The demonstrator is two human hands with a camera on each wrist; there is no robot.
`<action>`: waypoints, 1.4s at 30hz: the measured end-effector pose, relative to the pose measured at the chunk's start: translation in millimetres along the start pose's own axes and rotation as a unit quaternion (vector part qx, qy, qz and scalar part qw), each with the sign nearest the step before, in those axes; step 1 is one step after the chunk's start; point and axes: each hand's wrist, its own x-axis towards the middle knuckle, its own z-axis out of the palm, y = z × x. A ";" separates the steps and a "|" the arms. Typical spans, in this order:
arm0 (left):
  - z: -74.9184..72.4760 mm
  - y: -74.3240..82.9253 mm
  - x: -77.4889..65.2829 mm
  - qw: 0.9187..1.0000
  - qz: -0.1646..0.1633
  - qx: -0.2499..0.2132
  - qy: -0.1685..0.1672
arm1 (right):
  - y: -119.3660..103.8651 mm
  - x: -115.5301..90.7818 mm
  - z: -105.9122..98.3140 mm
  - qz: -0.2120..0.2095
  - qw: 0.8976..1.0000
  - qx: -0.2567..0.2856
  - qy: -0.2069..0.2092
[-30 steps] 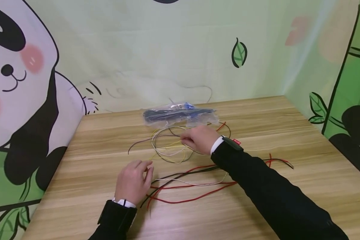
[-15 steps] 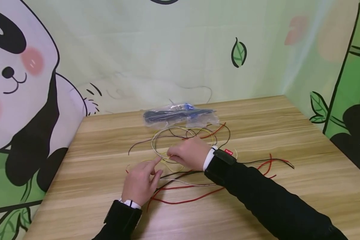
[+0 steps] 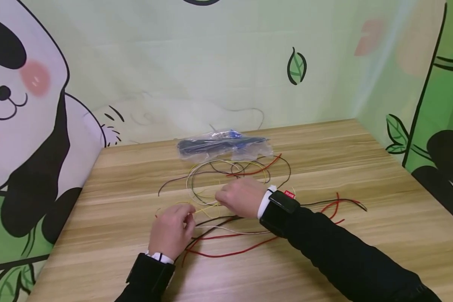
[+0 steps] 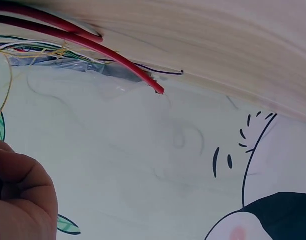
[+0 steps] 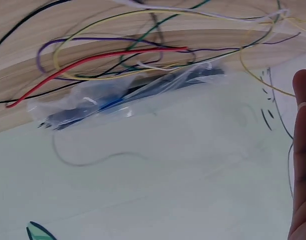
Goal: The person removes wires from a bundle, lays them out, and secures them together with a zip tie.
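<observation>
My left hand (image 3: 170, 230) and right hand (image 3: 245, 196) hold a thin yellow wire (image 3: 206, 208), which runs fairly straight between their fingertips. Thumb and forefinger pinch it on each side. Behind the hands lies a loose coil of white wire (image 3: 188, 180), tangled with yellow, purple and dark strands. The left wrist view shows the curled fingers of the left hand (image 4: 23, 195) at lower left. At the right edge of the right wrist view, part of the right hand (image 5: 303, 165) appears, with yellow wire leading up to its fingers.
Thicker red wires (image 3: 234, 254) and black wires lie across the wooden table (image 3: 287, 272) in front, partly under the right forearm. A clear plastic bag (image 3: 222, 147) of dark, long items rests at the back. A short red wire (image 3: 256, 171) lies before it.
The right hand has come left and nearer from the far side of the coil, drawing yellow wire along. The left hand has reached in and now pinches that wire too.
</observation>
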 end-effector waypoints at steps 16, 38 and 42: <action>-5.5 -4.9 -0.5 0.996 -0.077 0.028 0.047 | 21.3 -29.9 10.1 0.078 0.994 -0.041 -0.059; -20.1 -17.9 2.6 0.991 -0.090 0.045 0.087 | 57.1 -68.4 -2.4 0.195 0.976 -0.092 -0.027; -23.9 -21.4 2.5 0.989 -0.099 0.049 0.103 | 64.5 -78.2 -8.6 0.213 0.973 -0.089 -0.012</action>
